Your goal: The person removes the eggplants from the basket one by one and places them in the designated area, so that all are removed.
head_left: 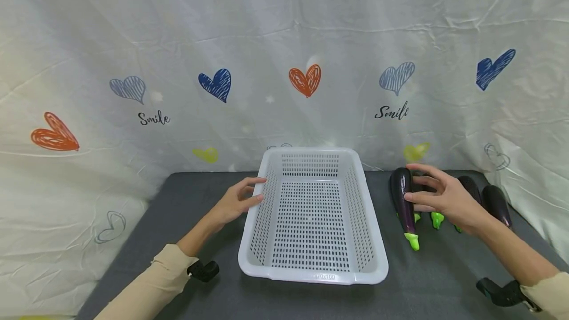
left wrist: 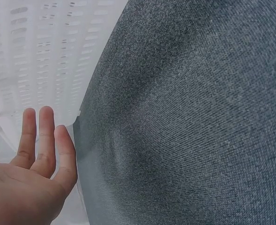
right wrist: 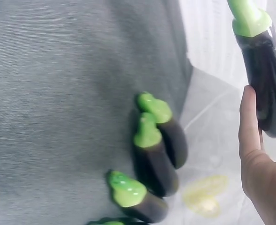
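Note:
A glossy dark purple eggplant [head_left: 402,201] with a bright green stem end points its stem toward me, right of the white basket. My right hand [head_left: 451,199] grips it, thumb on the near side and fingers on the far side. In the right wrist view the held eggplant [right wrist: 264,70] stands away from the others. My left hand [head_left: 237,199] touches the left rim of the white perforated basket [head_left: 378,241]. In the left wrist view, that hand's fingers [left wrist: 46,136] are extended beside the basket's outer wall [left wrist: 44,56].
Several more eggplants [right wrist: 154,164] lie on the dark grey tabletop [head_left: 426,290] at the right, partly hidden by my right hand in the head view. A pale curtain [head_left: 266,23] printed with hearts hangs behind the table and along its left side.

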Motion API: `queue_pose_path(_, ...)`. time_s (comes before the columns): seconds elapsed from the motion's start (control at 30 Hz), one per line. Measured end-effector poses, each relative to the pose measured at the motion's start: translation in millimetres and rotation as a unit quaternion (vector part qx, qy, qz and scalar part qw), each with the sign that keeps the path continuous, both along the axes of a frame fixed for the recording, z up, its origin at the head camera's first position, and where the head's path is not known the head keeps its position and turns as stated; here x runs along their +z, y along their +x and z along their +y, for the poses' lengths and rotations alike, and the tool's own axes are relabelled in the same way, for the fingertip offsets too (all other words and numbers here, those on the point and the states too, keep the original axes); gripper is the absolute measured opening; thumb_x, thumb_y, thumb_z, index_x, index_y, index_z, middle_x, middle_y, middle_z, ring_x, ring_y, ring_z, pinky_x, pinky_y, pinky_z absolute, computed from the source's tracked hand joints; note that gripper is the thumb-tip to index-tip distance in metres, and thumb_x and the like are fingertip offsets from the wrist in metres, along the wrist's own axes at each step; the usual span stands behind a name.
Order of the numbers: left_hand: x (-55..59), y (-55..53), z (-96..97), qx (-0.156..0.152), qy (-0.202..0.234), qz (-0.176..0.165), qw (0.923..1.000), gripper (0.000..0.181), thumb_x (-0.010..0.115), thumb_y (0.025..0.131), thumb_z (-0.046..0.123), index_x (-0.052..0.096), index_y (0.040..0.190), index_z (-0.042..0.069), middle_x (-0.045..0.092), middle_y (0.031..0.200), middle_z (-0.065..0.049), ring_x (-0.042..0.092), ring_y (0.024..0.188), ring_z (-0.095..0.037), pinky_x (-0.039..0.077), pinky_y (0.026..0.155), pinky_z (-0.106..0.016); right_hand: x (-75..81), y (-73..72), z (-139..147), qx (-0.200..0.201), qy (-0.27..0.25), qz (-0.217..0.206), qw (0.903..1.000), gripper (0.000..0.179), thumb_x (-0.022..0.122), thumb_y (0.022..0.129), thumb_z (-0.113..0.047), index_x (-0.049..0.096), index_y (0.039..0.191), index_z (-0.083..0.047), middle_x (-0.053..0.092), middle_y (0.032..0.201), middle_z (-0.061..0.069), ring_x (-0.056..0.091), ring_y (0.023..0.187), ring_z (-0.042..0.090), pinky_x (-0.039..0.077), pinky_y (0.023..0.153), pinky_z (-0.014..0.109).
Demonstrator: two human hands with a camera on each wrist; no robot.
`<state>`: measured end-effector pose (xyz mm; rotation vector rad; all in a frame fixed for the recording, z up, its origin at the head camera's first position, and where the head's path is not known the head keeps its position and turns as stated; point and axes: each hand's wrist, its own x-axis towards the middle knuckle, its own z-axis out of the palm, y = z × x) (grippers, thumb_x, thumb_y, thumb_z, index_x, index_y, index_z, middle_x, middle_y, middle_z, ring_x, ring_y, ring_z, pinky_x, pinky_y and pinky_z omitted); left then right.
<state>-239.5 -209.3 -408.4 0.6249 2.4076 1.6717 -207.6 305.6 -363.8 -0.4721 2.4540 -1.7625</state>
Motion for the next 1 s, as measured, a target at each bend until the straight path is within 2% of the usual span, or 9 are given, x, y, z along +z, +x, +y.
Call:
queue_pose_path(0.23, 0.5, 1.1, -1.0, -0.002, 0.008, -0.006, 0.9999, 0.052, 0.065, 0.103, 0.018, 0.047, 0.151, 0.016, 0.057, 0.132, -0.02, 0.062, 0.11, -0.034, 0.056, 0.087, -0.05, -14.5, 9.1, 4, 0.015, -0.01, -0.015, 0.9997, 0.075, 0.074, 0.095, -0.007, 0.034, 0.157, -0.012, 0.028, 0.153, 0.032, 0.066, 0.108, 0.012, 0.058, 0.082, 0.043)
queue_pose_path(0.5, 0.9, 2.7, -1.2, 0.0, 0.004, -0.003, 1.0, 0.053, 0.066, 0.103, 0.018, 0.047, 0.152, 0.015, 0.057, 0.131, -0.019, 0.062, 0.11, -0.034, 0.055, 0.086, -0.05, -32.1, 27.3, 10, 0.021, -0.003, -0.016, 0.9996, 0.074, 0.075, 0.094, -0.005, 0.036, 0.157, -0.013, 0.027, 0.152, 0.031, 0.067, 0.108, 0.016, 0.059, 0.08, 0.042)
queue_pose_path(0.8, 2.1, 3.0, -0.7, -0.004, 0.009, -0.007, 0.9999, 0.052, 0.065, 0.103, 0.018, 0.046, 0.152, 0.015, 0.057, 0.132, -0.02, 0.062, 0.11, -0.034, 0.056, 0.086, -0.05, -53.2, 48.8, 11, 0.012, 0.023, -0.049, 0.9985, 0.075, 0.077, 0.093, -0.008, 0.035, 0.156, -0.007, 0.037, 0.145, 0.032, 0.067, 0.106, 0.024, 0.059, 0.078, 0.04)
queue_pose_path(1.0, 2.5, 1.8, -0.1, -0.009, 0.018, -0.014, 0.9997, 0.052, 0.065, 0.103, 0.017, 0.046, 0.152, 0.016, 0.057, 0.132, -0.02, 0.063, 0.11, -0.034, 0.055, 0.087, -0.052, -62.7, 54.6, 9, 0.008, 0.024, -0.086, 0.996, 0.078, 0.079, 0.091, -0.012, 0.034, 0.155, -0.005, 0.038, 0.143, 0.032, 0.066, 0.109, 0.031, 0.059, 0.078, 0.041)
